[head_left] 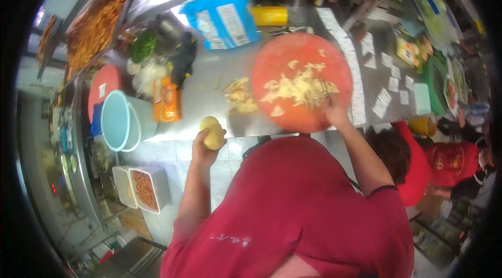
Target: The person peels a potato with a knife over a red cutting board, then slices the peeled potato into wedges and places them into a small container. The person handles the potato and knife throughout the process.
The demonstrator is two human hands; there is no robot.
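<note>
My left hand (204, 152) holds a peeled, pale yellow potato (212, 133) just off the front edge of the steel worktable (204, 82). My right hand (335, 109) is over the right part of a round red cutting board (298, 50), closed on a small metal tool (324, 89) whose kind I cannot make out. Pale yellow peelings (294, 87) lie loose across the board's middle, around that tool. To the left of the board, a pile of browner peelings (240, 97) rests on the steel.
Left on the table stand a light-blue bucket (115, 121) and an orange packet (166, 99). A blue bag (221, 19) lies behind, with paper slips (381, 102) at right. White tubs (147, 189) are below the table's left part. People in red (417, 168) are at the right.
</note>
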